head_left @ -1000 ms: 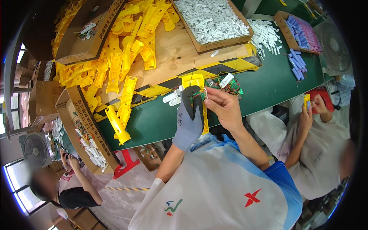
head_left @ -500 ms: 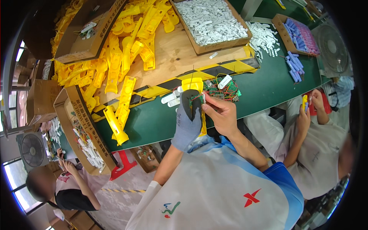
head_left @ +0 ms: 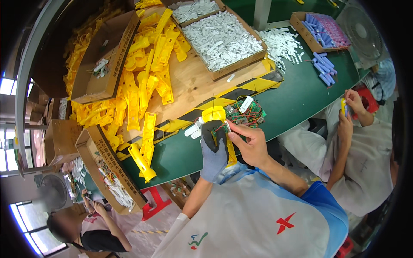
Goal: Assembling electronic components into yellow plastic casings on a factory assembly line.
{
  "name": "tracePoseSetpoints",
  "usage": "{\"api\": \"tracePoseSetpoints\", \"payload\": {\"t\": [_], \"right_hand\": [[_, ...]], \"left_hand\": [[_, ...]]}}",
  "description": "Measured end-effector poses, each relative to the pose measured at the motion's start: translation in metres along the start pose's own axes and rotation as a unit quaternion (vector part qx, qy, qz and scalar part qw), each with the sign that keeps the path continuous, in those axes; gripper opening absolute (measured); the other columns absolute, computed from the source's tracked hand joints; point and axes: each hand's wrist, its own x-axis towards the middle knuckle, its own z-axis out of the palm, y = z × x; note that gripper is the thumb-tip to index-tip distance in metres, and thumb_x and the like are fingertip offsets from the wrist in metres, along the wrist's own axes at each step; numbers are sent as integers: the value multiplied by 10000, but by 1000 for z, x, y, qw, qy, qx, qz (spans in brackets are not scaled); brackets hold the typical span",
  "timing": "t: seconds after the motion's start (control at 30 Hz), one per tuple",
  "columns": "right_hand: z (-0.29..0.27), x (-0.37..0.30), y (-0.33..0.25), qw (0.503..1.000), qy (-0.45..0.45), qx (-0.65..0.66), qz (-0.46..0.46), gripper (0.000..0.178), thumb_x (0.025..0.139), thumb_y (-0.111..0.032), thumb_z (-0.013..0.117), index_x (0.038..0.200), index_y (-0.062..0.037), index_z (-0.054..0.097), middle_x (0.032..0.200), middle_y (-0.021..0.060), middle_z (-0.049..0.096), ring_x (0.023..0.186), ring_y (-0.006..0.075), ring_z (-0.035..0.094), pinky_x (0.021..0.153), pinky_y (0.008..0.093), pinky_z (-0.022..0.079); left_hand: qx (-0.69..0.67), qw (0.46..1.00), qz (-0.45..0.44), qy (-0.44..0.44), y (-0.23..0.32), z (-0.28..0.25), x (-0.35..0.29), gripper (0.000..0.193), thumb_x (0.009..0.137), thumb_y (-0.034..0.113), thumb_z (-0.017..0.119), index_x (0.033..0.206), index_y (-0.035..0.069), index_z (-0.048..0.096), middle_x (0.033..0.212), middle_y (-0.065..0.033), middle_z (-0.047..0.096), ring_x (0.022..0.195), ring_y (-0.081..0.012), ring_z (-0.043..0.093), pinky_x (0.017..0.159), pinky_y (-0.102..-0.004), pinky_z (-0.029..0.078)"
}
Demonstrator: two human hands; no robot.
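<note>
My left hand [head_left: 214,152], in a grey glove with dark fingers, is closed around a yellow plastic housing [head_left: 214,114]. The wide end of the housing shows beyond the glove and its body runs down behind the hand. Between my hands a small green circuit board [head_left: 221,130] with thin wires is partly covered by the gloved fingers. My bare right hand [head_left: 251,144] pinches a small white piece [head_left: 228,125] against the board's edge; its exact kind is hidden. Just beyond my hands lie a tangle of wired circuit boards [head_left: 251,115] and several white plastic parts [head_left: 193,130].
Yellow housings [head_left: 133,96] are heaped at the left beside open cardboard boxes [head_left: 97,88]. A box of small white parts [head_left: 260,52] stands at the back. Purple cylindrical cells [head_left: 323,69] lie at the right. A co-worker [head_left: 361,159] sits at right, another person at lower left.
The whole view has shifted and turned slightly with my head. Both hands keep nearly the same pose on the housing and board; my right fingertips still pinch at the board's edge.
</note>
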Motion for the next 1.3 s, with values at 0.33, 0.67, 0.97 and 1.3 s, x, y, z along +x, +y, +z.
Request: {"api": "tracePoseSetpoints", "payload": {"t": [0.33, 0.67, 0.97, 1.3], "right_hand": [[-14, 5, -6, 996, 7, -57, -61, 328, 899, -8, 677, 1221, 51, 652, 1103, 194, 724, 950, 155, 706, 838, 276, 532], [-17, 2, 4, 996, 9, -29, -86, 321, 881, 19, 675, 1195, 82, 649, 1021, 207, 719, 820, 229, 679, 798, 310, 527], [-42, 14, -20, 976, -76, -184, -83, 798, 801, -163, 716, 1491, 30, 365, 1331, 246, 532, 1196, 410, 514, 1059, 428, 383], [-161, 59, 34, 899, 163, -407, -12, 531, 827, -274, 750, 1269, -15, 607, 1015, 219, 694, 922, 385, 672, 828, 436, 526]], "left_hand": [[66, 995, 50, -47, 1, 3, 6, 273, 909, -43, 529, 1177, 11, 521, 1029, -158, 603, 950, -262, 603, 829, -369, 494], [46, 992, 60, -97, -8, 0, 13, 291, 897, -47, 519, 1184, -1, 525, 1055, -165, 595, 968, -263, 592, 854, -370, 483], [-29, 993, 79, -84, -45, 27, 4, 417, 955, 22, 516, 1360, -26, 427, 1292, -220, 528, 1138, -318, 561, 973, -392, 455], [-30, 989, -25, -140, 0, -32, -7, 701, 834, 40, 644, 1481, 14, 376, 1192, -211, 648, 983, -329, 680, 937, -409, 501]]}}
